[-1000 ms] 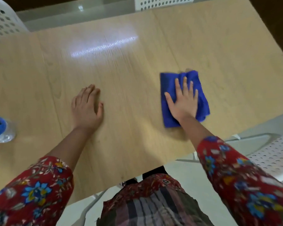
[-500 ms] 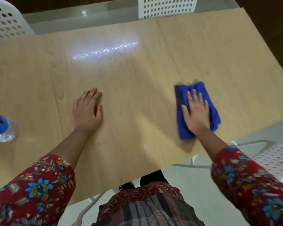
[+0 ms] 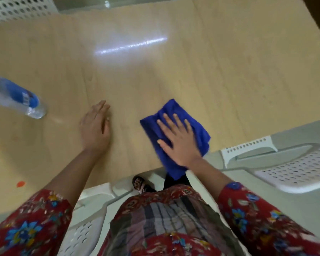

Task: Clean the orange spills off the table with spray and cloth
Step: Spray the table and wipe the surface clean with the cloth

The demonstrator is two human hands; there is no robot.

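You see through one wide-angle camera on your head, tilted steeply down and forward over the table [image 3: 229, 71]. It sits close: your left hand [image 3: 95, 130] and right hand [image 3: 181, 143] fill mid-frame, your lap [image 3: 170, 218] lies along the bottom edge, and the table's far edge nears the top.

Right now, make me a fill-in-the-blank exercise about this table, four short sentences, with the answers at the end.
1. The right hand presses flat on a cloth whose colour is ____.
2. The left hand rests on the bare table and holds ____.
3. The spills near the table's front edge are ____ in colour.
4. The clear bottle is nearer the ____ hand.

Missing words: blue; nothing; orange; left.
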